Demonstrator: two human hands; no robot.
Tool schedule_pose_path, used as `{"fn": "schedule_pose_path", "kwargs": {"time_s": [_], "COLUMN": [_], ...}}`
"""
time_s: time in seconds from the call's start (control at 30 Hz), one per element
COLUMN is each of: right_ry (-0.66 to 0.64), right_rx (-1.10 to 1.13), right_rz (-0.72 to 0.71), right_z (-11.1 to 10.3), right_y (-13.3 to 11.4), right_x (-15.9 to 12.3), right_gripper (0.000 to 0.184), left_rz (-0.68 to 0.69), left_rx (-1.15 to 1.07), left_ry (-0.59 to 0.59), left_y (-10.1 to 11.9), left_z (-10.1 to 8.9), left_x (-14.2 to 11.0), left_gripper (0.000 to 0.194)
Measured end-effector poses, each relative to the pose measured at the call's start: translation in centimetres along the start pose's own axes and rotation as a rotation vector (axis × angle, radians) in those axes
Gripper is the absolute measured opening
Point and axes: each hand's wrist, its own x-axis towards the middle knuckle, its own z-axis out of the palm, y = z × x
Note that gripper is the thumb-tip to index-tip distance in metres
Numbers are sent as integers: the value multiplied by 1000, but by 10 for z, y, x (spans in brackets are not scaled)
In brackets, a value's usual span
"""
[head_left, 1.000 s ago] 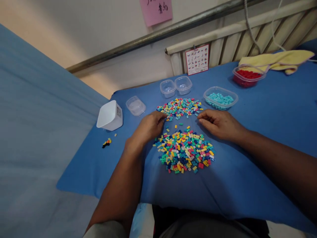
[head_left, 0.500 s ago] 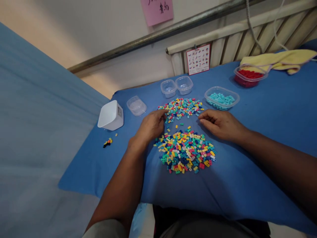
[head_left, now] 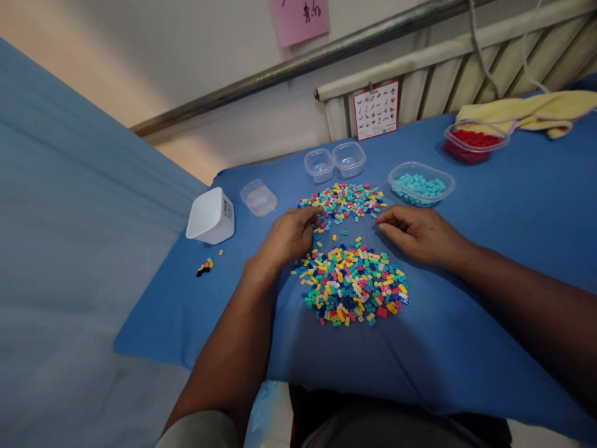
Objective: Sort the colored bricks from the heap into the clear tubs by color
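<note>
Small toy building bricks in many colours lie in two piles on the blue cloth. My left hand (head_left: pixel 290 235) is at the left edge of the far brick pile (head_left: pixel 347 200), its index finger stretched out over the bricks and its fingers apart. At that pile's right edge rests my right hand (head_left: pixel 417 233), fingers curled and thumb close to the index fingertip. Whether a brick is between them is hidden. Nearer to me, between my forearms, spreads the larger near brick pile (head_left: pixel 352 286). A few loose bricks lie between the piles.
Behind the far pile stand two clear tubs (head_left: pixel 349 159). A tub of light-blue bricks (head_left: pixel 421 185) and a tub of red bricks (head_left: pixel 473 146) are at right, by a yellow cloth (head_left: pixel 527 112). On the left are a clear container (head_left: pixel 259 199), a white box (head_left: pixel 211 216) and several dark and yellow bricks (head_left: pixel 204 268).
My left index finger has reached slightly further right over the far pile. My right hand stays nearly in place. The whole view has shifted a little.
</note>
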Motion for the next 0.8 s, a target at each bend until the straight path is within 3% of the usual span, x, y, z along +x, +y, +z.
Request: {"fn": "schedule_pose_path", "kwargs": {"time_s": [0.1,0.43,0.57,0.67,0.8], "right_ry": [0,-4,1,-7,2], "right_rx": [8,19,7,20,21], "right_rz": [-2,-2,2,3,14], "right_z": [0,0,0,0,-1], "right_y": [0,1,-1,-2,-2], "right_x": [0,0,0,0,-1], "right_gripper": [16,15,16,17,16], "left_rz": [15,26,-39,-46,-18], "left_rx": [-12,49,-145,-135,-85], "left_ry": [45,-112,-18,91,24], "left_y": [-1,10,5,3,3], "left_z": [-3,-4,-13,-19,-16], "left_x": [-4,-4,-11,-14,-14], "left_gripper": [58,50,50,48,51]}}
